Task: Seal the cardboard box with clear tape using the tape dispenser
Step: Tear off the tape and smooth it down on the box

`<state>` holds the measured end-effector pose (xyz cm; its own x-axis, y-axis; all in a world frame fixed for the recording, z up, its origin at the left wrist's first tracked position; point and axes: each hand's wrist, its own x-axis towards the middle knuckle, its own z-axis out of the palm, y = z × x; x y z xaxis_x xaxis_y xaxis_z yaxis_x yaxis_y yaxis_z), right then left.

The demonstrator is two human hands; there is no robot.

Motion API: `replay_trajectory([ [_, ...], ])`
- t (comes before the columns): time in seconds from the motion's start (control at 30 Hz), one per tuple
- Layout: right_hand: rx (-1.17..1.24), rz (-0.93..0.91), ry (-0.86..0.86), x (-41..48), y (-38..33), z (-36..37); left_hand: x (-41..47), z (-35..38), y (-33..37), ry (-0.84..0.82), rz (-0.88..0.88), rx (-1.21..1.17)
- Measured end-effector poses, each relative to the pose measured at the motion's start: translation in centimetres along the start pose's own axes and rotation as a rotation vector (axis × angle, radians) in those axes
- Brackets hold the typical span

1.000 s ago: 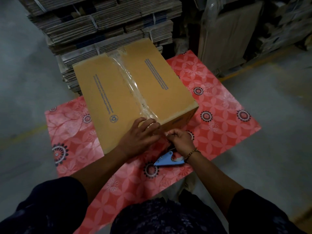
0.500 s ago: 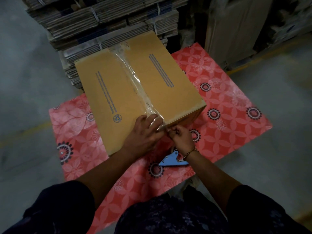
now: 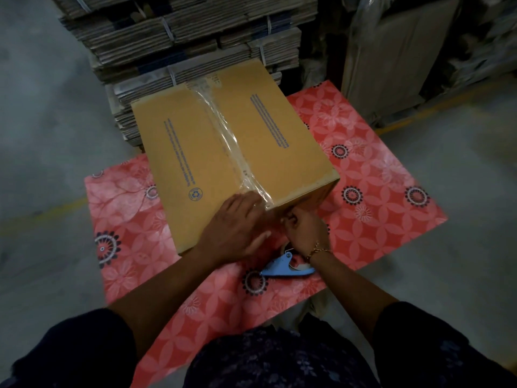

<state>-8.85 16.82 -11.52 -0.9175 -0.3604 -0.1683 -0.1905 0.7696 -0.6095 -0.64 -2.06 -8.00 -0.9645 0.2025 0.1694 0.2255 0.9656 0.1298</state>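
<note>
A brown cardboard box (image 3: 193, 152) lies on a red flower-patterned table (image 3: 375, 197). A strip of clear tape (image 3: 223, 130) runs along the box's middle seam from far edge to near edge. My left hand (image 3: 237, 231) lies flat on the near end of the box top, over the tape's end. My right hand (image 3: 306, 231) is at the box's near side face, just below the edge, fingers pinched on the tape there. A blue tape dispenser (image 3: 282, 267) sits under my right wrist, partly hidden by it.
Tall stacks of bundled flat cardboard (image 3: 181, 43) stand right behind the table. A large wrapped board (image 3: 391, 51) leans at the back right. Grey concrete floor (image 3: 47, 135) with a yellow line surrounds the table.
My left hand has flattened and slid slightly over the tape's near end. My right hand stays pinched at the box's near face. The dispenser has barely moved.
</note>
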Motion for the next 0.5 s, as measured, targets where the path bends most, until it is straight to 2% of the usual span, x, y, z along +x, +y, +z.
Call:
replay_trajectory([
  [0.13, -0.317, -0.268, 0.122, -0.6, 0.1, -3.0, 0.2, 0.3, 0.8, -0.053, -0.350, 0.116],
  [0.2, -0.340, -0.441, 0.212, -0.5, -0.4, -4.2, 0.4, 0.6, 0.8, -0.085, -0.402, 0.154],
  [0.27, -0.333, -0.587, 0.233, 0.3, -1.1, -5.3, 0.6, 0.9, 0.8, -0.090, -0.401, 0.179],
  [0.33, -0.373, -0.707, 0.173, 2.0, -1.5, -6.0, 0.6, 1.2, 0.8, -0.102, -0.391, 0.199],
  [0.5, -0.663, -0.937, -0.151, 6.0, -1.8, -5.8, 0.7, 1.4, 0.8, -0.100, -0.388, 0.220],
])
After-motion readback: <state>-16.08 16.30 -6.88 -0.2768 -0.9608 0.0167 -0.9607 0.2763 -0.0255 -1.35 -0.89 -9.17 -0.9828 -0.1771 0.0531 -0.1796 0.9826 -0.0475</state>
